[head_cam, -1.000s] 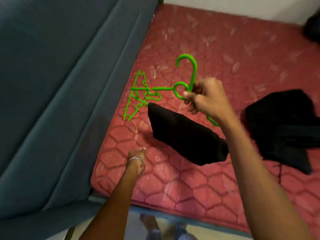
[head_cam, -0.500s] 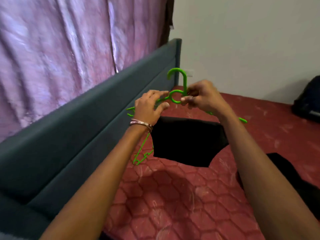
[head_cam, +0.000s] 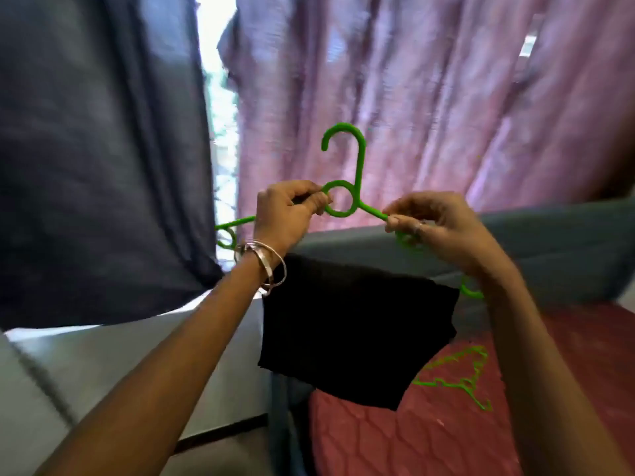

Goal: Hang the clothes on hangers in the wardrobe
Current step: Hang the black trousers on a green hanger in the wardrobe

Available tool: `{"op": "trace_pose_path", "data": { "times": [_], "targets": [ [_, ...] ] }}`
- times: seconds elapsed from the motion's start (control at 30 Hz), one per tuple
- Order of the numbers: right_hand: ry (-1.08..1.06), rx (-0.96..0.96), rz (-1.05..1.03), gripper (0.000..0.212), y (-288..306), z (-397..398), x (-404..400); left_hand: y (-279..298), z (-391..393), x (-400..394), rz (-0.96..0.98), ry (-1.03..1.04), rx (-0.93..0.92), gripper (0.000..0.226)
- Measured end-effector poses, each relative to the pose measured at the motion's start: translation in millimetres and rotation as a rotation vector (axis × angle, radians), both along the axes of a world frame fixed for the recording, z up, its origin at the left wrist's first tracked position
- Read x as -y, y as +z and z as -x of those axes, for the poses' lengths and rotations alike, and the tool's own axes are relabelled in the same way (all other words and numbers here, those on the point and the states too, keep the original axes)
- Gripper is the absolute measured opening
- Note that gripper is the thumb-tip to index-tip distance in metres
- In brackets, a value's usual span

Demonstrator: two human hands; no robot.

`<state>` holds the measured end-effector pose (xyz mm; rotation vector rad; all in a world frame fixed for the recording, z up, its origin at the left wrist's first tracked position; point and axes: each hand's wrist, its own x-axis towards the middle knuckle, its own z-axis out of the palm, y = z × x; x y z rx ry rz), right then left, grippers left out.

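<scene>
We hold the green hanger up in front of us with both hands. Our left hand pinches the arm of the hanger just at 9 o'clock from its round ring. Our right hand pinches the other arm at about 4 o'clock from the ring. So each grip is pressed tight on the hanger, and no fingers are spread. The hook points up to 12 o'clock. The long bar of the hanger runs side to side, from 9 o'clock to 3 o'clock, a bit lower on the right. The black cloth hangs down from it at 6 o'clock, between our two arms. We think the next move is to carry it to the wardrobe, which we cannot see here. Both hands are equally close to the hook. Another green hanger lies on the red bed at 5 o'clock.
</scene>
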<state>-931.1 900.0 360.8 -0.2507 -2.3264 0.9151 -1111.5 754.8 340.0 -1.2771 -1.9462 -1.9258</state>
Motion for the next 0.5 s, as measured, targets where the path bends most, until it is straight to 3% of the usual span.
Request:
{"op": "trace_pose_path", "data": {
  "times": [0.17,0.37,0.5],
  "targets": [
    [0.102,0.018,-0.294,0.032,5.2,87.7,86.1,24.7,45.0,143.5,-0.061,0.361,-0.01,0.01],
    [0.313,-0.161,-0.498,0.04,22.1,186.9,225.7,64.7,71.5,330.8,-0.062,0.774,-0.106,0.006],
    [0.541,-0.262,-0.52,0.019,42.8,245.0,361.6,92.3,70.0,491.2,-0.087,0.975,-0.096,0.015]
  ]
}}
